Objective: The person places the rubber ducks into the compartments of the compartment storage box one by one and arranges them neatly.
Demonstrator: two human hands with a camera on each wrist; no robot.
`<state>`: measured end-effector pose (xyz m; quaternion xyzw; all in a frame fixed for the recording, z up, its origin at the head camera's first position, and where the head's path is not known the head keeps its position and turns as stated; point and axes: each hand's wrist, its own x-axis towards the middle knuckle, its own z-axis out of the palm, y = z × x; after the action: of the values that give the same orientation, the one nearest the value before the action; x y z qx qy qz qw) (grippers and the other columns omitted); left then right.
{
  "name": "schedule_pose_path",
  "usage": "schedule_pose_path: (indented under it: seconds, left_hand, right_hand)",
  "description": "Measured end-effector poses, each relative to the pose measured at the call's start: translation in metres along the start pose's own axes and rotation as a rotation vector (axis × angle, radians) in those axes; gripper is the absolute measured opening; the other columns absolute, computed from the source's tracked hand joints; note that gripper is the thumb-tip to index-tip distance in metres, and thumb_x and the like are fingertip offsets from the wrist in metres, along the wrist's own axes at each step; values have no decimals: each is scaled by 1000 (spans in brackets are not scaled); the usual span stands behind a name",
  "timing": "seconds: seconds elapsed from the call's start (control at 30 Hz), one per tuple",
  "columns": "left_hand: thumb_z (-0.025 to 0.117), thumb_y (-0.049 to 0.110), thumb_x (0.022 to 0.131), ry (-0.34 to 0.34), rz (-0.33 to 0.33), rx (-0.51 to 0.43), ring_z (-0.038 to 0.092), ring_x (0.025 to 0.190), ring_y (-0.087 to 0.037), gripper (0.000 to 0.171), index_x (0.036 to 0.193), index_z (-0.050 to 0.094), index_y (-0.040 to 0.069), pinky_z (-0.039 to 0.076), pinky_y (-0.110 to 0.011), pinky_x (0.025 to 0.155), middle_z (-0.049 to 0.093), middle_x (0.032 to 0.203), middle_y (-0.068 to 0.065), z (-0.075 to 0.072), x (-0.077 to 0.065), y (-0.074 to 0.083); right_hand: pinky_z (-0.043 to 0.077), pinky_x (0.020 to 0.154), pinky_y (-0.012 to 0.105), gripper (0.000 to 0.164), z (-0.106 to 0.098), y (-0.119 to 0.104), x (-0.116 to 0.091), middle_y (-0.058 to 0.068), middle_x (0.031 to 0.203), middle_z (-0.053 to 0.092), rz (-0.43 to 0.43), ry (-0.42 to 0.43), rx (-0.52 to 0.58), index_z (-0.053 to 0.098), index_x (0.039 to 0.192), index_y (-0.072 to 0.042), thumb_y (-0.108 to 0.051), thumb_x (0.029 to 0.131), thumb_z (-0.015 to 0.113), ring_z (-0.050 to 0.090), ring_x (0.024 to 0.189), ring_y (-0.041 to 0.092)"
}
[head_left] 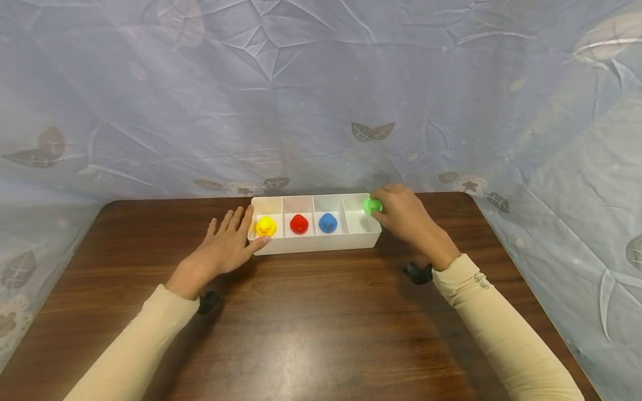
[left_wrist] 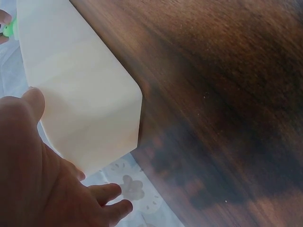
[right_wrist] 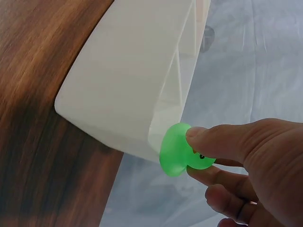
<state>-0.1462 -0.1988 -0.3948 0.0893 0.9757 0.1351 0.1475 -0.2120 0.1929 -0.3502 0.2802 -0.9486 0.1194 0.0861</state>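
A white divided box [head_left: 321, 243] has its compartments in a row. From left to right a yellow rubber duck [head_left: 266, 226], a red rubber duck [head_left: 299, 224] and a blue rubber duck [head_left: 328, 223] sit in separate compartments. My right hand [head_left: 403, 214] pinches a green rubber duck [right_wrist: 173, 150] between thumb and fingers, at the rim of the rightmost compartment. At the box's left end rests my left hand [head_left: 224, 245], fingers spread and straight. Its thumb [left_wrist: 35, 101] lies over the front rim in the left wrist view.
The box stands near the back edge of a dark brown wooden table [head_left: 301, 328]. Behind it hangs a pale blue-grey cloth [head_left: 301, 100] with leaf prints, which also covers the sides. Black wrist devices [head_left: 417, 273] show under both wrists.
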Motion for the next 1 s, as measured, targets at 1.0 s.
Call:
schedule_pose_path:
  seconds: [1.0]
  left_hand:
    - [29,74,107,-2,-11,-5,4,165,-53,99,171,-12,11,1,-76,130,3,179,-28,-1,-1,2]
  right_hand:
    - [56,87,52,28,22,-18,12,15,101,76,-55,-47,-21,76,111,1,-12,88,87,69,92,35]
